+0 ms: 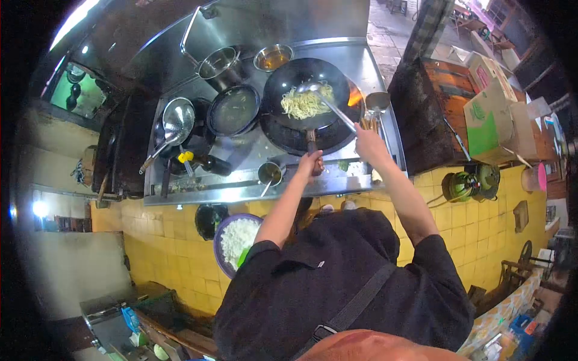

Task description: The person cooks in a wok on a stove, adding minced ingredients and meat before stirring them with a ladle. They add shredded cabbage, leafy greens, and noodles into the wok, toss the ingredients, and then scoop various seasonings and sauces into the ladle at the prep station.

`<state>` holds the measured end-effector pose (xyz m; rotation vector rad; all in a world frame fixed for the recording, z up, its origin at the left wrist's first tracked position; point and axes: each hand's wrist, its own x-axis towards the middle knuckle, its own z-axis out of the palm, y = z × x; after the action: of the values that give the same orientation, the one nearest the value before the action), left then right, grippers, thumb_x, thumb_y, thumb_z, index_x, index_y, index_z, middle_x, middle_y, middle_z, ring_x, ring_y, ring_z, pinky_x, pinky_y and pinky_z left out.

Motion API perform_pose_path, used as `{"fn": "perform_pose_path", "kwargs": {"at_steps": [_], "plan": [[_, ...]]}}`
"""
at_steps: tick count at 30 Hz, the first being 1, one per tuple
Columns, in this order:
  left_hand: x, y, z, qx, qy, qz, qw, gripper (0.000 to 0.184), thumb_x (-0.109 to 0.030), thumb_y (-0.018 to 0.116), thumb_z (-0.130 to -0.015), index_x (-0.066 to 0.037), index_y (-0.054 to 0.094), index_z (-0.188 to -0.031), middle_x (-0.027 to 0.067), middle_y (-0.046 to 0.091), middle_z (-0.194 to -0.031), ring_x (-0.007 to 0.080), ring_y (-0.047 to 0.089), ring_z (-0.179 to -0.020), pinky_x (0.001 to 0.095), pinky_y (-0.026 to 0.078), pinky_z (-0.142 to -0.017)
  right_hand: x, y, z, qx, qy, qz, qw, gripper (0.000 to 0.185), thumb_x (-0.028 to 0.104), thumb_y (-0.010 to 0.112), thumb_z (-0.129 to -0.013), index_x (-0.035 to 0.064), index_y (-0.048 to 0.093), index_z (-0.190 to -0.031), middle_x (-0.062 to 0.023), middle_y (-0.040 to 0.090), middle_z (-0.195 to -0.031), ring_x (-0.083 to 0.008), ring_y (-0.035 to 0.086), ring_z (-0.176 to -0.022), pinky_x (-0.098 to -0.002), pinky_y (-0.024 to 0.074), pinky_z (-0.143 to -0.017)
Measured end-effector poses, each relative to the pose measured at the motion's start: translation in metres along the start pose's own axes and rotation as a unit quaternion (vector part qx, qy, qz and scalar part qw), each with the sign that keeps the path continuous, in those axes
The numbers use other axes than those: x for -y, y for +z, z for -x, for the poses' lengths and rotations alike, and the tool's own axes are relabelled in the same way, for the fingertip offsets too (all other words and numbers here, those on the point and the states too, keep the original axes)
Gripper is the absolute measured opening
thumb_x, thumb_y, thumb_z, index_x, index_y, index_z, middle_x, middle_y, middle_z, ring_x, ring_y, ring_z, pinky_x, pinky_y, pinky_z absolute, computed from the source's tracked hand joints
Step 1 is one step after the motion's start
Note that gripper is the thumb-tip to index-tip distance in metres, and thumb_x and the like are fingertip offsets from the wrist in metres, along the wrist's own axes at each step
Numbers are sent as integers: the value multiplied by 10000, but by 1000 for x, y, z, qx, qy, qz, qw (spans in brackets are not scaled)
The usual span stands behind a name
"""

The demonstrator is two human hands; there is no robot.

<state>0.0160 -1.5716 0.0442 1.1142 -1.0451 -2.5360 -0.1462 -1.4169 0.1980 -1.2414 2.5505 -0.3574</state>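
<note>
A dark wok [283, 75] stands over the burner with pale noodles [304, 103] in it, and an orange flame [355, 95] licks at its right side. My left hand [311, 163] is closed round the wok's handle [312, 143]. In my right hand [368, 144] is the long handle of a metal ladle [337, 110], whose bowl rests among the noodles. Steam hazes the area around the wok. Near my left hand sits a small metal cup [270, 174] with a thin handle sticking out.
On the steel stove top are a deep pot [218, 65], a bowl of amber liquid [273, 58], a wide dark pan [235, 111], a strainer [179, 118] and a dark bottle [215, 165]. Below stands a tub of white rice [224, 242]. Cardboard boxes [490, 123] and a green gas cylinder [462, 186] are at right.
</note>
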Motion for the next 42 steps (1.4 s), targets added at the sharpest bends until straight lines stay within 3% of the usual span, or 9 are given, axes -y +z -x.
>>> {"fn": "perform_pose_path", "kwargs": {"at_steps": [6,10,14,17,22,28,31,36,42], "plan": [[-5,12,19,-27,25,46,998,193,-162,667,-851,-76,494,-839,27,506,-633,138,522,-506,302,471,-448,-15,102,-15,-37,38,-189,981,377,154,483,-862,-16,433,-1195,-315,622,-899,-487,611,-845,-547,475,-735],[-6,4,21,-8,14,24,1000,196,-167,673,-848,-72,502,-848,29,525,-647,136,523,-493,299,470,-444,5,27,-19,189,86,-476,854,274,217,537,-885,-20,513,-1021,-236,616,-757,-420,593,-663,-478,488,-644],[-10,1,18,13,26,23,999,195,-159,679,-839,-79,502,-834,23,530,-626,128,526,-477,283,465,-429,10,-22,22,-7,-158,-112,981,288,125,562,-820,-10,533,-1073,-216,632,-804,-391,633,-772,-486,493,-704],[-9,2,17,4,25,36,999,193,-153,682,-833,-81,503,-823,21,531,-616,126,528,-470,277,464,-421,21,-37,31,76,-71,-12,994,335,123,532,-828,2,523,-1141,-238,637,-864,-406,631,-856,-502,495,-755],[-10,-5,-1,5,-61,17,998,196,-135,661,-837,-59,511,-738,23,533,-621,125,522,-478,280,465,-422,42,24,3,18,13,22,1000,455,133,480,-835,16,478,-1274,-261,632,-920,-409,628,-879,-501,502,-761],[-57,90,87,-39,-11,149,988,187,-135,623,-866,-51,522,-733,48,533,-623,171,526,-504,307,490,-493,29,-102,51,114,4,28,993,475,159,605,-801,182,542,-1271,-243,645,-913,-379,637,-880,-450,510,-764],[-96,107,150,103,-116,158,975,117,-102,586,-886,-45,520,-808,55,545,-634,162,546,-535,296,504,-537,46,-114,67,128,32,48,990,492,172,616,-805,158,520,-1287,-246,640,-930,-395,624,-892,-447,508,-769],[-42,25,66,80,-41,178,980,114,-121,607,-873,-57,536,-812,30,545,-620,127,522,-525,272,471,-508,37,-83,82,126,-62,-43,989,475,148,618,-814,112,508,-1275,-249,636,-899,-412,611,-865,-457,499,-766],[-37,91,188,34,-135,53,989,147,-205,584,-878,-72,581,-816,55,541,-646,144,513,-525,293,458,-531,62,-66,97,73,31,31,996,421,175,546,-849,112,466,-1257,-252,633,-894,-423,626,-862,-500,506,-744]]}}
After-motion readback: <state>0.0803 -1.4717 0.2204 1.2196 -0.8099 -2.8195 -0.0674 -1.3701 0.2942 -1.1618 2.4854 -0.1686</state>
